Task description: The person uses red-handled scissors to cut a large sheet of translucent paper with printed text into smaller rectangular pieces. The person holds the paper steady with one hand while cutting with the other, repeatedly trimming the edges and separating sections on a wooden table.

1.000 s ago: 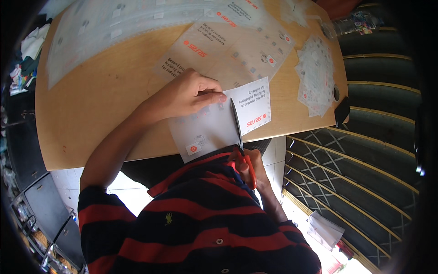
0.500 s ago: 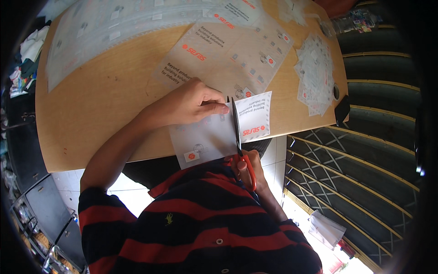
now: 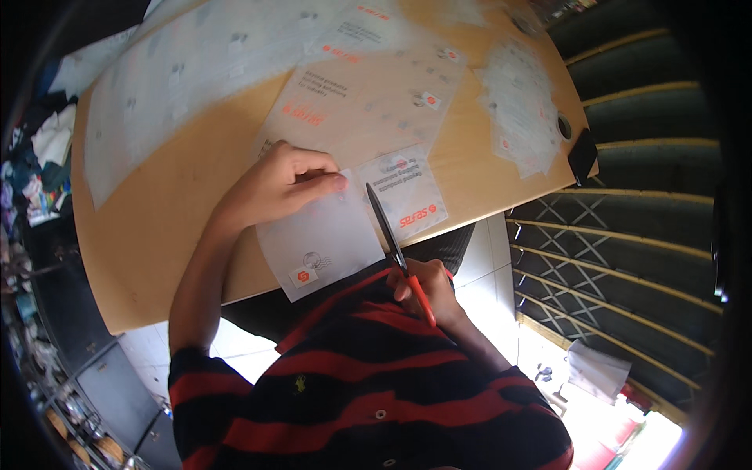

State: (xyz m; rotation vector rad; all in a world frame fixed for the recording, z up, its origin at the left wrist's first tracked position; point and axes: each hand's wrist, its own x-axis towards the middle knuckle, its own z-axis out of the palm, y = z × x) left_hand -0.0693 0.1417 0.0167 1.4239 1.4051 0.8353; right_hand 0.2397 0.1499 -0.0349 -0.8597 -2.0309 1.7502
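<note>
My left hand pinches the top edge of a translucent printed sheet, which carries a small orange square mark and a round postmark design. To its right, apart from it, a cut-off printed piece lies on the table near the front edge. In my right hand is a pair of scissors with orange handles and dark blades. The blades look closed and point away from me, between the sheet and the cut-off piece.
A larger printed translucent sheet lies beyond my hands on the wooden table. Long plastic sheeting covers the far left. A pile of cut pieces sits at the right. Beside the table stands a folding metal gate.
The right part of the sheet has come off and now lies on the table. My left hand has moved left with the remaining sheet, and the scissors have shifted left and tilted.
</note>
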